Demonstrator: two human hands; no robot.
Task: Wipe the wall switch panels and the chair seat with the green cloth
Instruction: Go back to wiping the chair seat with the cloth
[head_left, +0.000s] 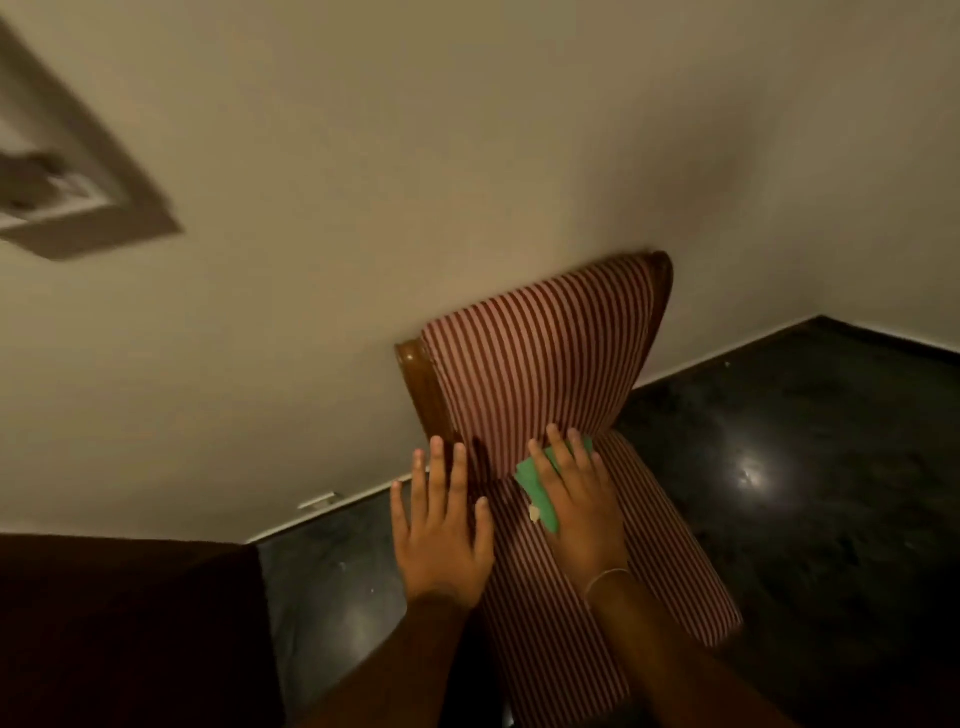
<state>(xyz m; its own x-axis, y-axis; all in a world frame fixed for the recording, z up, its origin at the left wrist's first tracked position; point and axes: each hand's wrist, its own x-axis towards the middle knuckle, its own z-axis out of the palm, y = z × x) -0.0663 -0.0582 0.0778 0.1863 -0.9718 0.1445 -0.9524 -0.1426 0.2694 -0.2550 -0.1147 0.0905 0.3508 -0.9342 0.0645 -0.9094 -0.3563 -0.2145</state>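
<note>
Right hand is pressing cloth flat-fingered on seat, lower centre; left hand is hovering spread, empty; firm overlapping strokes seem wise.

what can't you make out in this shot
Head view only.
Switch panel: motion-blurred, cut by the left edge; switches unreadable.
Green cloth: mostly covered by the right hand.
Chair seat: partly under that hand and cloth.
Dark furniture at lower left: too dim to identify.

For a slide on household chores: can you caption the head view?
Right hand presses the green cloth onto the striped chair seat, left hand spread open beside it.
</note>
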